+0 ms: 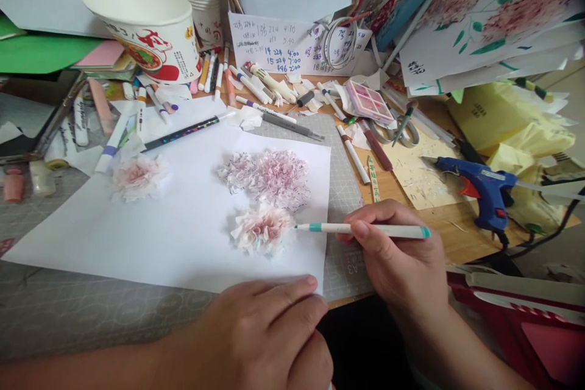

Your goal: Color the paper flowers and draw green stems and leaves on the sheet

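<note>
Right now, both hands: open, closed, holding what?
Left hand: fingers curled by the white paper; can't tell if it holds anything.
Right hand: closed on a teal marker, tip at the nearest flower.

Soft, cool daylight-like light of moderate brightness falls across a cluttered surface (pixel 155 311), leaving the white paper (pixel 192 219) pale and nearly without detail, with faint, diffuse shadows beside the crinkled flowers (pixel 262 228) and a darker one near the left hand (pixel 274 332). The wide view bends toward its edges, where the upper right corner falls into black and the paper cup (pixel 141 36) leans outward, while a slight softness blurs fine texture on the hands and the small print on the markers, and a deep black patch sits below the right hand (pixel 402 262).
</note>
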`<state>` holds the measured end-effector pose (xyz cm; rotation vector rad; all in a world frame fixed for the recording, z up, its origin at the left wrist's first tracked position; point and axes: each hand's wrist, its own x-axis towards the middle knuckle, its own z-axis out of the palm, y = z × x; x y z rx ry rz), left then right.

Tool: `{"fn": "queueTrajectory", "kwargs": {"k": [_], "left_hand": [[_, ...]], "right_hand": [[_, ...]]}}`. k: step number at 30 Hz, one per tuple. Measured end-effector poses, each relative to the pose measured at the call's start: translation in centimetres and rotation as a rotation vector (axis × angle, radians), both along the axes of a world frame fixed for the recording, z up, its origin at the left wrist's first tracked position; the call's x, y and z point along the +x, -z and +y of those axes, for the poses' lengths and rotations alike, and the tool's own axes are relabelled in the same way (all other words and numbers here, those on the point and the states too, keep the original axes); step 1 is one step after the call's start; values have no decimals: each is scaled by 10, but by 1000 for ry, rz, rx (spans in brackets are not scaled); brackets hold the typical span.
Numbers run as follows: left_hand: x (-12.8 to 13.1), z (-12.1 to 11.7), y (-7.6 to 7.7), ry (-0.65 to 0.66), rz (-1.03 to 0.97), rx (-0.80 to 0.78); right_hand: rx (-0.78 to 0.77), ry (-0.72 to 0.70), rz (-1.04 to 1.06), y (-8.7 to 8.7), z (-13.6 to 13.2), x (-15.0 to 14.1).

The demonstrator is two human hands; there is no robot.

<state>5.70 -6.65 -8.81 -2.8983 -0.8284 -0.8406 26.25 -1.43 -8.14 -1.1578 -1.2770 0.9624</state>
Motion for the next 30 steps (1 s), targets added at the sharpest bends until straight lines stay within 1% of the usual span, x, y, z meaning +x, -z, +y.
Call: {"fn": "queueTrajectory", "kwargs": {"k": [4,13,23,26,30], "left_hand": [[0,1,2,-6,-4,5],[1,4,0,1,1,7],[-1,8,-5,10,13,18],[0,8,-7,15,5,4],[1,9,-9,24,-38,-53]], "right_hand": [[-4,-11,16,0,-1,0],[12,-70,13,-3,0,-1],[-45,-7,37,2,0,2],[-38,-2,78,2,0,4],[-15,-52,77,0,0,4]]}}
